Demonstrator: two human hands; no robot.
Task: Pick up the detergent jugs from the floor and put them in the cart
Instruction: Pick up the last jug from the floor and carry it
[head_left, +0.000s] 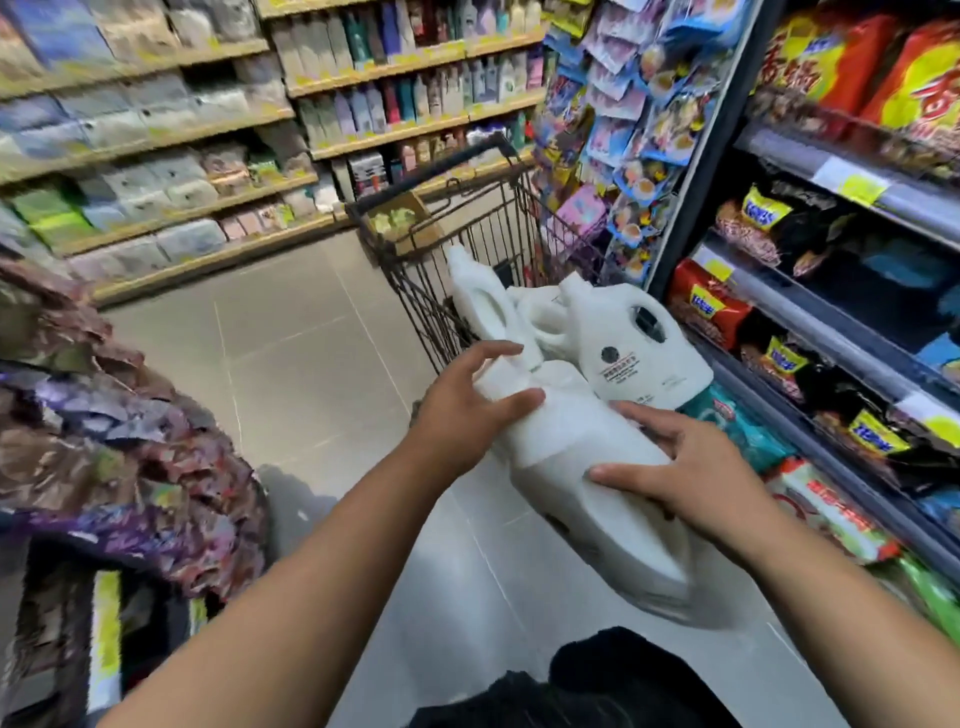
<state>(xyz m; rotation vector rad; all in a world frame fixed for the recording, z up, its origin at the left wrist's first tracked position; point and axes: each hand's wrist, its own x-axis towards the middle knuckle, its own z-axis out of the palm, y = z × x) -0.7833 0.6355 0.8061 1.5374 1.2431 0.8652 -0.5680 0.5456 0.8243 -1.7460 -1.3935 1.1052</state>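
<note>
Left hand: my left hand (467, 410) grips the narrow upper end of the held jug (587, 499); fingers curl over the top, thumb across the near side.
Right hand: my right hand (691, 467) lies spread on the jug's broad side; fingers fairly straight and pressed flat, thumb apart from them.
Held jug: white, unlabelled on the side I see; tilted, base towards me, upper end at the near end of the cart (415, 291); off the floor (291, 353); I cannot tell whether it touches the jugs ahead.
Cart: dark wire basket, just beside the snack shelves (831, 291) on my right; it holds a labelled jug (634, 353) leaning to the left, a leaning jug (483, 301) at its left side, and a third jug (545, 317) lying between them; a cardboard box (400, 218) sits at the far end.
Nearby: a teal pack (753, 436) lies just right of the labelled jug, below my right hand's fingers.
</note>
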